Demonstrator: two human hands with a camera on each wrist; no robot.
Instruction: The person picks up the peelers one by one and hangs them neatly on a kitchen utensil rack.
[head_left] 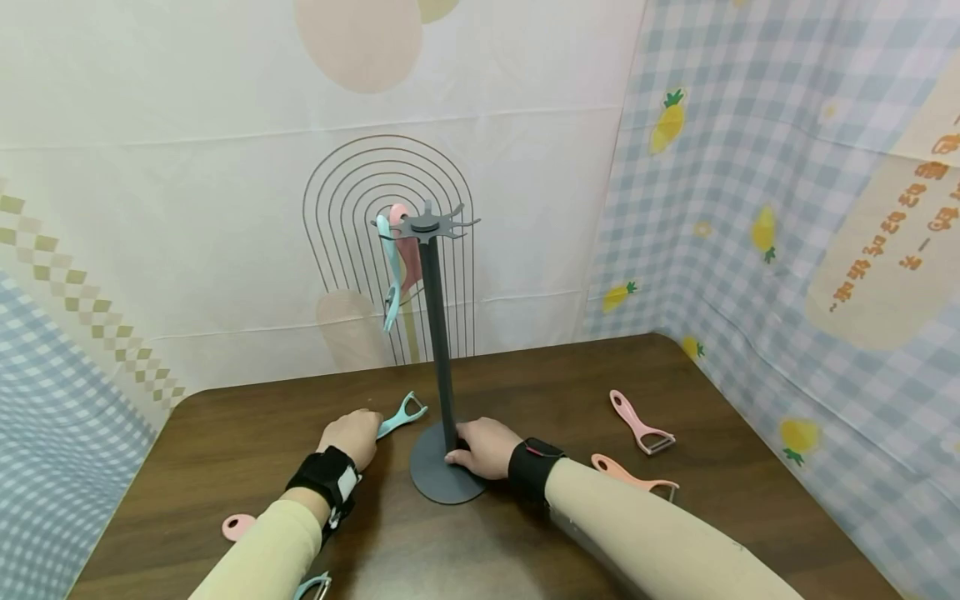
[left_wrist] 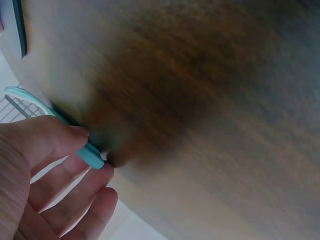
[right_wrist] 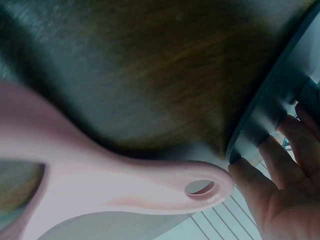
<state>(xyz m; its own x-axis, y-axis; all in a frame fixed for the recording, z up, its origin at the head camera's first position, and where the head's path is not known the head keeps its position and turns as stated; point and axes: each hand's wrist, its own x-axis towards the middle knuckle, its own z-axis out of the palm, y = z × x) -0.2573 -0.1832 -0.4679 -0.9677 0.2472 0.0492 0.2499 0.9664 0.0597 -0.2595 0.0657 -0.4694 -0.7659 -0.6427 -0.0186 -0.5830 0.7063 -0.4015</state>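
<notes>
My left hand [head_left: 352, 437] pinches the handle end of a light blue peeler [head_left: 401, 417] low over the table, left of a dark grey stand [head_left: 438, 350]. In the left wrist view the thumb and fingertips meet at the end of the peeler's handle [left_wrist: 92, 156]. My right hand [head_left: 487, 448] grips the foot of the stand's pole, its fingers over the round base [head_left: 442, 485]. The stand is upright, with curved hooks at its top. A light blue peeler [head_left: 392, 271] and a pink peeler [head_left: 410, 260] hang from the hooks on the left side.
To the right lie a pink peeler [head_left: 633, 421] and an orange peeler [head_left: 622, 473], the latter beside my right forearm. A pink handle [head_left: 237, 527] and another blue peeler [head_left: 315, 585] show near my left forearm. Patterned cloth [head_left: 525, 208] hangs behind the brown table [head_left: 570, 392].
</notes>
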